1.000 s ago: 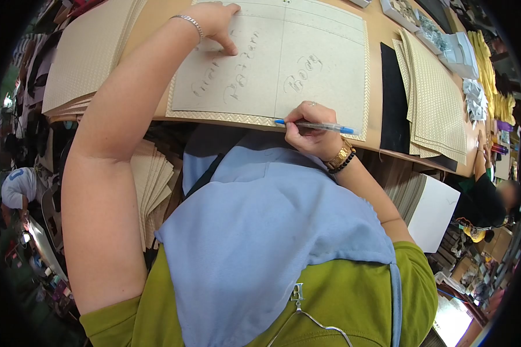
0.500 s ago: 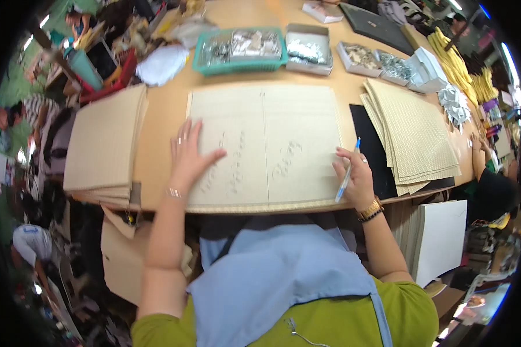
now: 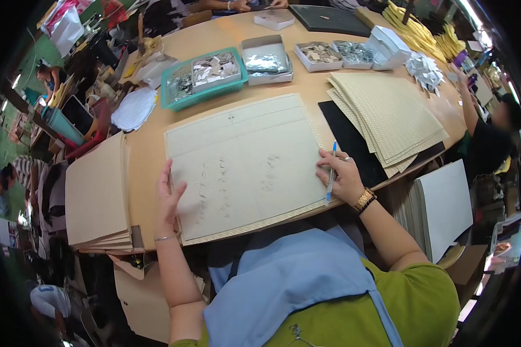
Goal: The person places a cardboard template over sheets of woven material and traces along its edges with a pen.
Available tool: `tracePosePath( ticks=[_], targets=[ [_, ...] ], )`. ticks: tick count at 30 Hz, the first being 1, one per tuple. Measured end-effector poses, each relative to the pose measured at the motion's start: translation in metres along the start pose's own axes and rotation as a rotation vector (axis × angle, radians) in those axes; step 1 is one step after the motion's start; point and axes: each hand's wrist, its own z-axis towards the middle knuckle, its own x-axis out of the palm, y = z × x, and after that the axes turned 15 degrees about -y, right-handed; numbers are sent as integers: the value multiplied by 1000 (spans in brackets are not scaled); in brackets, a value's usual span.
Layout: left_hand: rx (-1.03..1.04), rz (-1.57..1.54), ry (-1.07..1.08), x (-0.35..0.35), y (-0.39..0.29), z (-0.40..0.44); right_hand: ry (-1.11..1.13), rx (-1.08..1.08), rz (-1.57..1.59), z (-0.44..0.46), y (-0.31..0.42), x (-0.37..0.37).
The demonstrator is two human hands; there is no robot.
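A cream patterned sheet (image 3: 249, 144) with pencil-like lines and handwriting lies in front of me, on top of a similar woven-textured sheet whose edge shows along the bottom and right. At its left edge stands my left hand (image 3: 169, 199), fingers stretched upward and thumb apart, with nothing in it. My right hand (image 3: 344, 178) is at the right edge of the sheet. Between its fingers it holds a blue-capped pen (image 3: 331, 173), roughly upright. The writing on the sheet is too blurred to read.
Stacks of cream sheets lie left (image 3: 98, 194) and right (image 3: 388, 115), the right one over a black board (image 3: 347, 136). Behind are a teal basket (image 3: 205, 95), boxes of small metal parts (image 3: 266, 63) and a white cloth-like piece (image 3: 134, 110). A co-worker (image 3: 492, 130) sits at right.
My left hand has slid off the sheet's surface to its left edge and turned more upright. The view has tilted, so the sheet appears rotated. My right hand keeps the pen.
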Motion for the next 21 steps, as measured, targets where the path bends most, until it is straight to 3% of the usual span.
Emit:
tracePosePath(
  ticks=[5, 8, 12, 14, 17, 18, 21],
  targets=[
    [-80, -716, -111, -10, 13, 5, -12, -16, -34, -1, -2, 1],
    [-59, -724, -78, -13, 11, 7, -6, -14, -77, -4, -2, 3],
    [-226, -605, 53, -9, -8, 1, -15, -28, -55, -3, -2, 2],
    [-273, -527, 73, -14, -1, 3, -69, 86, 56, -4, -6, 5],
    [-182, -533, -163, -25, 16, 7, -203, 125, 16, -4, -6, 11],
    [-258, -656, -204, -29, 17, 7, -256, 119, -32, -3, -4, 14],
    [-450, -940, -297, -32, 6, 5, -136, 9, -253, 7, 25, 11]
  ],
)
